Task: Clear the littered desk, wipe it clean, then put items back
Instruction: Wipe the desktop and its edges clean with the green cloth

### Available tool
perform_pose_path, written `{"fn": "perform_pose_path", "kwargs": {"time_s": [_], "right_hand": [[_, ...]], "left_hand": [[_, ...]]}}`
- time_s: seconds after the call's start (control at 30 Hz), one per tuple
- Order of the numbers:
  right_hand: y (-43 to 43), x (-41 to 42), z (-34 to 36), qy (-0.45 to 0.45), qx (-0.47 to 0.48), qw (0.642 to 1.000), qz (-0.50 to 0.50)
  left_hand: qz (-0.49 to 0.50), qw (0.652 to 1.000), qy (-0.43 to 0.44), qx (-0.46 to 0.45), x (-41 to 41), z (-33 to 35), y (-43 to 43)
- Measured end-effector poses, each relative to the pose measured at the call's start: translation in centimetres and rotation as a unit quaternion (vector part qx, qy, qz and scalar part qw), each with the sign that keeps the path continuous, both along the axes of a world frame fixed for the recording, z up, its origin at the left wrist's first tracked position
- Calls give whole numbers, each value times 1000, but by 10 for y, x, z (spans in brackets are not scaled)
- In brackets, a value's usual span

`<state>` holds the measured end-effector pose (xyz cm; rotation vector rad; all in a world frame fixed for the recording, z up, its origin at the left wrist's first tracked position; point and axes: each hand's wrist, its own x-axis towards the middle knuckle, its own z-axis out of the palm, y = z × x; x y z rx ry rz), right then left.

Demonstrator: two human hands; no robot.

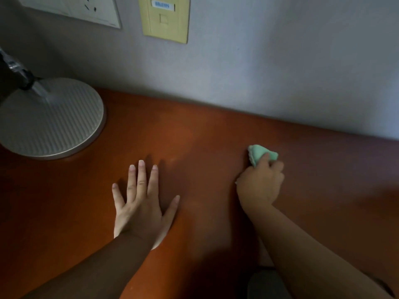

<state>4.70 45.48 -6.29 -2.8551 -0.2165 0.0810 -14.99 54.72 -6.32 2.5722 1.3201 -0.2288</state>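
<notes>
The bench [194, 137] looks cleared, wiping under way — right grip [260, 182] clamped on a cloth [258, 152], left grip [140, 203] spread flat to its left — items not yet back.

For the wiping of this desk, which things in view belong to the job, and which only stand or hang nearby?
Belong to the job:
- green cloth, gripped by the right hand
- orange desk, under the cloth
- left hand, flat on the desk

Only nearby:
- round ribbed base, at the desk's left
- yellow plate, on the wall
- white sheet, on the wall
</notes>
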Motion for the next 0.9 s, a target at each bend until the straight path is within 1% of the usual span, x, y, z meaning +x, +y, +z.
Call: {"fn": "perform_pose_path", "kwargs": {"time_s": [0.1, 0.13, 0.23, 0.3, 0.33, 0.37, 0.4, 0.43, 0.47, 0.53, 0.57, 0.6, 0.67, 0.77, 0.83, 0.9], "right_hand": [[54, -27, -1, -7, 32, 997, 77], [67, -40, -1, -9, 50, 991, 122], [83, -88, 4, 11, 87, 967, 240], [76, -103, 2, 57, 100, 936, 332], [70, -103, 6, 91, 126, 926, 343], [62, -99, 11, 108, 169, 926, 320], [51, -89, 13, 96, 211, 937, 262], [39, -75, 16, 68, 235, 953, 181], [24, -59, 19, 33, 228, 969, 92], [-4, -36, 22, -2, 155, 987, -41], [-11, -32, 20, -3, 113, 991, -77], [-12, -31, 18, -5, 78, 993, -89], [3, -39, 8, -16, 29, 998, -48], [50, -67, -4, -31, 28, 997, 60], [76, -103, -7, -45, 47, 985, 160], [83, -143, -10, -64, 68, 959, 268]], "left_hand": [[-18, 1000, 9, 9, -3, -6, 0], [-12, 1000, -18, 0, -5, -9, 1], [-13, 988, -144, -50, -15, -5, 3], [-14, 968, -244, -58, -33, 0, 7], [-18, 961, -270, -53, -43, 2, 13], [-30, 963, -266, -39, -54, 5, 23], [-48, 969, -242, -11, -66, 4, 34], [-67, 976, -204, 17, -77, 1, 46], [-86, 982, -165, 42, -86, -3, 59], [-128, 984, -93, 77, -96, -13, 77], [-142, 984, -64, 82, -98, -17, 82], [-153, 984, -50, 83, -99, -21, 84], [-169, 980, -41, 94, -98, -26, 86], [-165, 982, -43, 87, -97, -26, 88], [-165, 981, -60, 85, -96, -24, 88], [-158, 980, -101, 68, -98, -23, 89]]}}
